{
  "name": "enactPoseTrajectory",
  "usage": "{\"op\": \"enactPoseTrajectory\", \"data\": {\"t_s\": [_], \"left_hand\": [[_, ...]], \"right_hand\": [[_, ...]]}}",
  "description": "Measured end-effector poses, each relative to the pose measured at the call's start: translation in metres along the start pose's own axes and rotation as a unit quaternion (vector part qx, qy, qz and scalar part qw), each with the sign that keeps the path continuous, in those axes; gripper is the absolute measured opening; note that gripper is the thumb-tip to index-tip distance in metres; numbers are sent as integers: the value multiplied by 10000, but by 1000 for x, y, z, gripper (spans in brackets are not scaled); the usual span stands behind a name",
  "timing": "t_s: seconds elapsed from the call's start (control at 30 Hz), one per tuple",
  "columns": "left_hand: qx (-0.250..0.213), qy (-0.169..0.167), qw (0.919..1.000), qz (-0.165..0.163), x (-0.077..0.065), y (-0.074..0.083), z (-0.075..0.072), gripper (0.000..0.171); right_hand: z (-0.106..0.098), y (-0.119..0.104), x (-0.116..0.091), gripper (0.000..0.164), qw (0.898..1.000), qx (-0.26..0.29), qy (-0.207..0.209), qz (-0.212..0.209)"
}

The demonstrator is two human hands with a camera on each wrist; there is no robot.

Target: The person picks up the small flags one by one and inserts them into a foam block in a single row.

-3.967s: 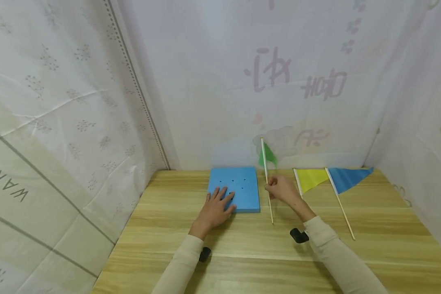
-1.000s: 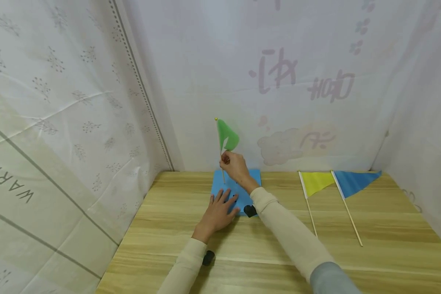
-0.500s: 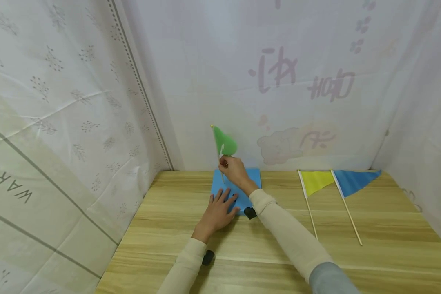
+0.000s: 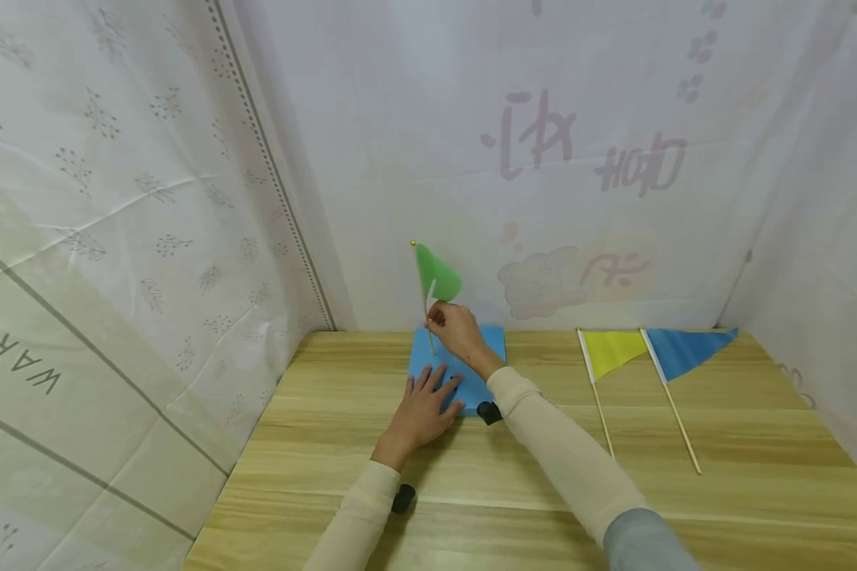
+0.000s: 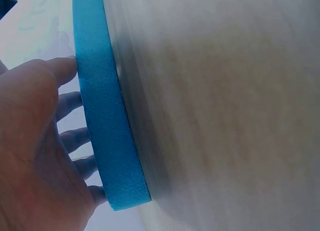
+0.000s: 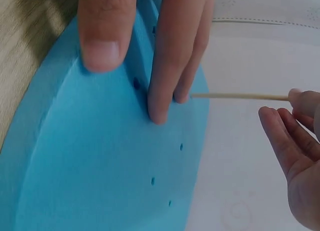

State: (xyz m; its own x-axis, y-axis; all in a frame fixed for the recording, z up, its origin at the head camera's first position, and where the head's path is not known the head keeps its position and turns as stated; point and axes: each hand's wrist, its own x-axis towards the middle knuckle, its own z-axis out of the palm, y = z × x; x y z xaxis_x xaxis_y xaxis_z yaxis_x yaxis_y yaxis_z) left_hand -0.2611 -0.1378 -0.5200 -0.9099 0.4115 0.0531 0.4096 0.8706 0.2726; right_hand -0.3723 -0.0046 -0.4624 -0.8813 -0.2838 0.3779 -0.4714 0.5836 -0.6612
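Observation:
My left hand (image 4: 420, 414) lies with spread fingers on a thick blue foam board (image 4: 473, 388) dotted with small holes. In the left wrist view its fingertips reach over the top edge of the board (image 5: 105, 101). My right hand (image 4: 459, 327) pinches the thin wooden stick of a green pennant flag (image 4: 439, 274) held almost upright, leaning slightly left. The stick's lower tip meets the far left part of the board, just beyond my left fingertips. In the right wrist view the stick (image 6: 245, 96) ends beside those fingers, and several holes show nearby.
A yellow pennant flag (image 4: 610, 354) and a blue pennant flag (image 4: 689, 353) lie side by side on the wooden table (image 4: 543, 492), to the right. A printed white curtain (image 4: 400, 159) hangs close behind the board. Black wrist cameras stick out below both wrists.
My right hand has carried the green flag leftward from beside the board to over it, then lowered it slightly until the stick reached the board. The left hand has stayed in place.

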Motion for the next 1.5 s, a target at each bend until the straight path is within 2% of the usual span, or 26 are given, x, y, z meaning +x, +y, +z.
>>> {"op": "enactPoseTrajectory", "data": {"t_s": [0.2, 0.37, 0.53, 0.73, 1.03, 1.2, 1.5], "left_hand": [[-17, 48, 10000, -8, 1, -2, 2, 57], [-95, 41, 9999, -1, 1, -1, 2, 57], [-108, 70, 9999, 60, 0, -1, 3, 57], [-231, 61, 9997, 84, -2, -2, 3, 58], [-223, 71, 9997, 107, -1, 0, 3, 58], [-265, 44, 9996, 126, -1, -1, 5, 58], [-230, 28, 9997, 34, 0, -2, 4, 58]], "right_hand": [[-15, 4, -2, 15, 9998, -160, 96, -9], [-34, 13, -9, 8, 9994, -295, 173, 42], [-61, 29, -24, 8, 9996, -255, 99, 116], [-96, 59, -46, 10, 9990, -360, 115, 259], [-141, 104, -94, 17, 9914, -938, -113, 905], [-155, 122, -120, 18, 9846, -1175, -377, 1236], [-172, 139, -150, 26, 9695, -1359, -792, 1880]]}}
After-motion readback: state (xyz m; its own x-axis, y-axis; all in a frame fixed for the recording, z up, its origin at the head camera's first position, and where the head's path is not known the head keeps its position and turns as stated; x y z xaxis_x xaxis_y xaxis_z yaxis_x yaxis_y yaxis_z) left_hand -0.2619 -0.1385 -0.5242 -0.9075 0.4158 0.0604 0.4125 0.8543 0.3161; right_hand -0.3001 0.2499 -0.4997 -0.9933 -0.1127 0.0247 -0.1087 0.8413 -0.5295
